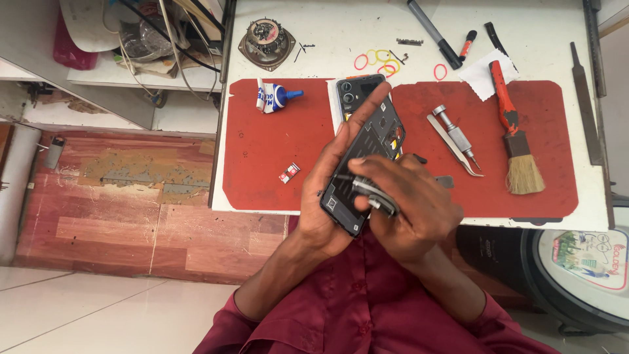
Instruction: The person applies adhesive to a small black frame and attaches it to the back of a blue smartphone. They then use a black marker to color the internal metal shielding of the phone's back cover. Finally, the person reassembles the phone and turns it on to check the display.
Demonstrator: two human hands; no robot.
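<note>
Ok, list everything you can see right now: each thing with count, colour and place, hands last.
phone: one, black, back open, held above the mat
back cover: one, dark, on the table behind the phone
mat: one, red, on the white table
glue tube: one, white and blue, mat's far left
small part: one, red and white, mat left
screwdriver: one, silver, mat right
tweezers: one, silver, beside the screwdriver
brush: one, red handle, mat right
rubber bands: several, red and yellow, table
markers: two, black, table top
file: one, dark, table's right edge
speaker: one, round, table's far left
left hand: cradles the phone
right hand: holds a grey piece on the phone
</note>
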